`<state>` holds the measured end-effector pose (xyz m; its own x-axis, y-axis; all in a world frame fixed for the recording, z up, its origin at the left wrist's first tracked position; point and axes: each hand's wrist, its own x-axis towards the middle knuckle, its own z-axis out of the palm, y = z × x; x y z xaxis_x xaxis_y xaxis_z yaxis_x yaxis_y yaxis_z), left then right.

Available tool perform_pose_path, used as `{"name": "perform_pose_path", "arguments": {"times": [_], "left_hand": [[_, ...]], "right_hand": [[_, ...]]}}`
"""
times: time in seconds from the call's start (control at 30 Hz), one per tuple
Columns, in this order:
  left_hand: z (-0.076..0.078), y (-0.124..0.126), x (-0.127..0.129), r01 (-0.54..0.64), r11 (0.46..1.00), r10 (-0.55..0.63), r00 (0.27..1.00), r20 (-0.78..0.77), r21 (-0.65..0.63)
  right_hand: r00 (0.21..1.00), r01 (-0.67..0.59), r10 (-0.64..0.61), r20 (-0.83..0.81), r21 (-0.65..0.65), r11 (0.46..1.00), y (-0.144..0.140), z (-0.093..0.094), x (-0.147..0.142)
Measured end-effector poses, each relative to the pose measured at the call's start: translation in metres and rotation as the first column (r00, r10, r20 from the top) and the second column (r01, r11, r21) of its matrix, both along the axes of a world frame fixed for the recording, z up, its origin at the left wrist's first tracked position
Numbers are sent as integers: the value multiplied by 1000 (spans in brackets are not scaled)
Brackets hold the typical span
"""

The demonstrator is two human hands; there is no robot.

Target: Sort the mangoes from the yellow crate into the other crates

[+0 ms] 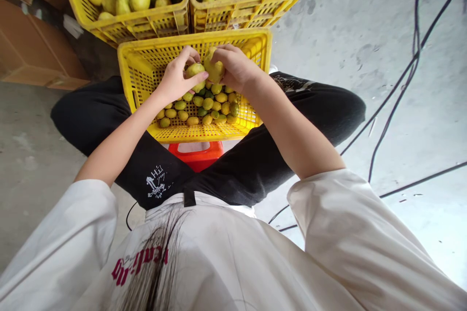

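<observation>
— over the near crate (255, 41), what's each hand doing?
— left hand (177, 77) cups a lime (194, 69); right hand (235, 65) pinches a yellow lemon (213, 69).
— any risk?
— loose fingertip grips, i'd guess; either fruit could slip onto the pile (200, 107).

Both bare forearms reach forward and converge, elbows bent out to the sides, short white sleeves ending above the elbows. The left hand (177, 77) is turned palm inward, its fingers (199, 77) curled closed in a grip, index finger stretched toward the other hand. The right hand (235, 67) is held back up, wrist slightly bent, its fingers (219, 53) hooked down and closed in a grip. The two hands meet, fingertips touching or nearly so.
</observation>
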<state>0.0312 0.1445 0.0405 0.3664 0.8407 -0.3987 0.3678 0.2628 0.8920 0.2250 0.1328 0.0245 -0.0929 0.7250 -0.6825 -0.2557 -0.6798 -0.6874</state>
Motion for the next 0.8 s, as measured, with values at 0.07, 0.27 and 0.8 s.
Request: {"name": "perform_pose_path", "arguments": {"times": [0.07,0.27,0.8], "left_hand": [[-2,1,-1,10,1000,-9,1000,-15,10],[-4,6,-4,41,999,-41,999,-2,-8],[-8,8,4,-123,990,124,992,3,-64]], "right_hand": [[1000,-11,11,-13,4,1000,-1,6,1],[1000,-3,2,20,56,998,-3,23,2],[998,13,-13,-54,1,1000,-5,32,-5]]}}
